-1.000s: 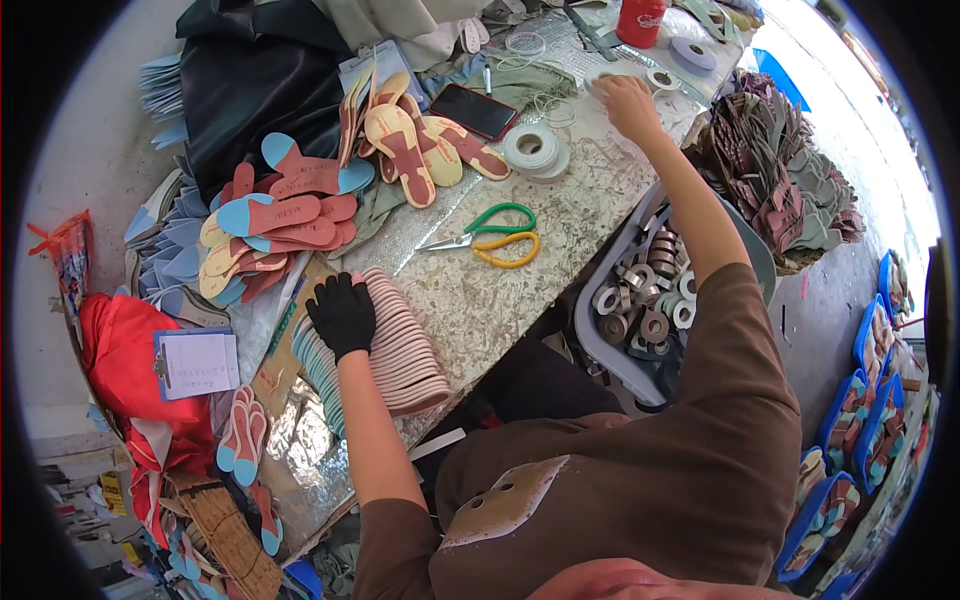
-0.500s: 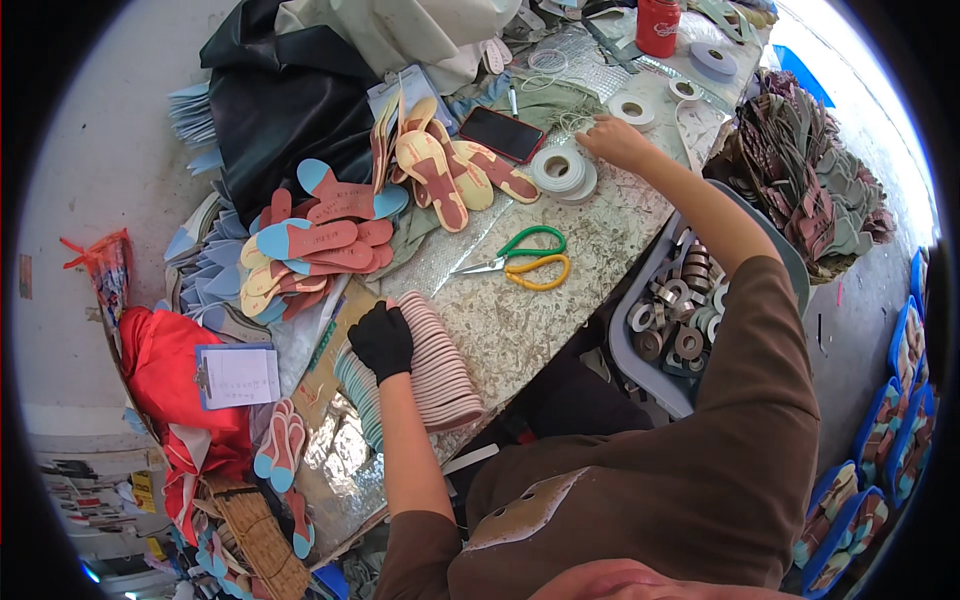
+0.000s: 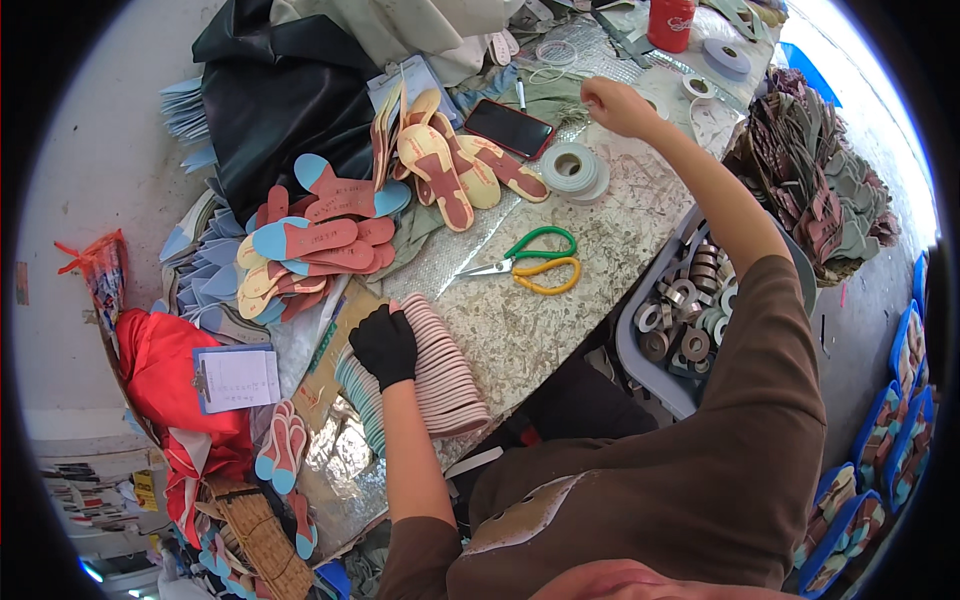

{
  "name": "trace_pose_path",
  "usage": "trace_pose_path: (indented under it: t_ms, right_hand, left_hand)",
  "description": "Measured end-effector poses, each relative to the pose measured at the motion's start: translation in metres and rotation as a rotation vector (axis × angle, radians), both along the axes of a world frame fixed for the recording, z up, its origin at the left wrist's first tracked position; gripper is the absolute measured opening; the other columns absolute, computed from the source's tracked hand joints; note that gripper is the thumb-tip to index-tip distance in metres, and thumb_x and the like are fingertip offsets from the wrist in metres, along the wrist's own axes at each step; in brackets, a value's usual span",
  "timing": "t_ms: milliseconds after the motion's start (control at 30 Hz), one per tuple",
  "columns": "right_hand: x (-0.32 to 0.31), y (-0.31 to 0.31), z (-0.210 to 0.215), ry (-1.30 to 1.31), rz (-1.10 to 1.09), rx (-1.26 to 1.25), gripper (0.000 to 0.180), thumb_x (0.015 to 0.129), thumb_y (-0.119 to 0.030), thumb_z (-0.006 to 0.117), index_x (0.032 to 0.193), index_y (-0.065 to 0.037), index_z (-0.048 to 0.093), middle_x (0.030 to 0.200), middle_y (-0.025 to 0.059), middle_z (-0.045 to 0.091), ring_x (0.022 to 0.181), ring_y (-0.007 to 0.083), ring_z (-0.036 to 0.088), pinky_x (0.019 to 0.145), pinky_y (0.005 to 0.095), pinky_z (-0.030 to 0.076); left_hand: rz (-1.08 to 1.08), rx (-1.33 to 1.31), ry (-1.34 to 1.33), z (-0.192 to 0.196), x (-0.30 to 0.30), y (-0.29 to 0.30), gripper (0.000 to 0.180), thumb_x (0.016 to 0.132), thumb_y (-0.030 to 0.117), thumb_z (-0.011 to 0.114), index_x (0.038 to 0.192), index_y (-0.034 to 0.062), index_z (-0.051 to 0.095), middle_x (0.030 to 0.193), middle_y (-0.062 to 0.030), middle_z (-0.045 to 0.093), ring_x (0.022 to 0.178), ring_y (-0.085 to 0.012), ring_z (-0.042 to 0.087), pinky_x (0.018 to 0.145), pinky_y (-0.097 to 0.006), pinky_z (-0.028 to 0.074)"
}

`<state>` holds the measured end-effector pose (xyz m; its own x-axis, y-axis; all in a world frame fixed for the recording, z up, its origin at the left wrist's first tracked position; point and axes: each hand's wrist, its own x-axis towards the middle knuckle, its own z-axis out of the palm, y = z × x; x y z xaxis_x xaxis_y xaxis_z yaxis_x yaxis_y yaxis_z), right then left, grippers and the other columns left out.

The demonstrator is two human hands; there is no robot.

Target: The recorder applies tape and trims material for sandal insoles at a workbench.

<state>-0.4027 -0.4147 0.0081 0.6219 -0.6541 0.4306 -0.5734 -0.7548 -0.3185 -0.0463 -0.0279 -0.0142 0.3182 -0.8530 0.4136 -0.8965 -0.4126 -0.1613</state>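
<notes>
My left hand [image 3: 383, 345], in a black glove with a bare fingertip showing, is curled over the far end of a tightly packed row of insoles [image 3: 445, 375] with pink and pale edges. Pale green edges of the same row show to the left of my wrist. Farther off on the right, my bare right hand [image 3: 615, 106] is closed above the table beside a green cloth [image 3: 560, 105]. What its fingers hold, if anything, cannot be made out. Green-and-yellow-handled scissors [image 3: 540, 262] and white tape rolls [image 3: 574, 172] lie between my hands.
Loose insoles [image 3: 440, 170] are piled at the far left, near a phone [image 3: 508, 128]. A red canister [image 3: 671, 25] stands at the back. Right of the table [image 3: 520, 340], a grey bin [image 3: 655, 375] holds tape rolls. A clipboard [image 3: 237, 378] lies on red fabric [image 3: 165, 350].
My right hand has moved a little farther away from me, and the thin string beside its fingers no longer shows there. The left hand stays on the insoles.
</notes>
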Motion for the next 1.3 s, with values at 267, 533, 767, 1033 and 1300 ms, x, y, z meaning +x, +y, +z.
trace_pose_path:
  t_ms: [267,533,767,1033,1300]
  right_hand:
    - [0.056,-0.051,0.018,0.106,0.119,0.035,0.025,0.073,0.001,0.057,0.097,-0.006,0.061,0.094,0.0111,0.065,0.09,0.0307,0.063,0.074,0.0405,0.05]
    - [0.085,-0.087,-0.027,0.289,-0.409,0.055,0.014,0.082,-0.019,0.065,0.094,-0.013,0.07,0.106,0.0099,0.065,0.1,0.0303,0.064,0.08,0.0428,0.052]
    - [0.069,-0.091,0.002,-0.165,-0.354,0.091,0.022,0.087,-0.024,0.059,0.103,-0.011,0.065,0.098,0.0138,0.068,0.093,0.0346,0.064,0.079,0.0451,0.049]
    - [0.158,0.025,0.055,-0.19,0.419,0.524,0.042,0.085,-0.013,0.064,0.123,-0.006,0.049,0.076,0.0026,0.062,0.073,0.0106,0.059,0.066,0.0255,0.047]
    - [0.289,0.229,0.016,-0.153,0.882,0.862,0.018,0.088,-0.006,0.058,0.105,-0.005,0.052,0.088,0.0062,0.059,0.08,0.0138,0.059,0.072,0.0301,0.05]
  left_hand:
    - [-0.015,-0.039,0.022,-0.003,0.0,-0.001,0.033,0.096,0.03,0.047,0.073,0.0102,0.061,0.068,-0.01,0.06,0.067,-0.031,0.057,0.066,-0.044,0.04]
    - [-0.008,-0.017,0.021,0.0,0.001,-0.001,0.028,0.094,0.03,0.048,0.077,0.0102,0.06,0.069,-0.0097,0.058,0.069,-0.0297,0.057,0.07,-0.044,0.04]
    - [0.07,0.019,0.094,-0.001,0.001,-0.002,0.021,0.09,0.03,0.053,0.086,0.0102,0.058,0.071,-0.0112,0.059,0.072,-0.0307,0.058,0.072,-0.044,0.04]
    - [-0.063,-0.201,0.241,-0.004,0.012,0.001,0.019,0.081,0.027,0.06,0.074,0.0096,0.056,0.078,-0.0121,0.057,0.081,-0.0335,0.057,0.073,-0.046,0.044]
    - [-0.125,-0.515,0.658,0.007,0.011,0.006,0.05,0.076,0.032,0.069,0.119,0.0108,0.053,0.126,-0.0169,0.055,0.1,-0.0377,0.061,0.078,-0.048,0.05]
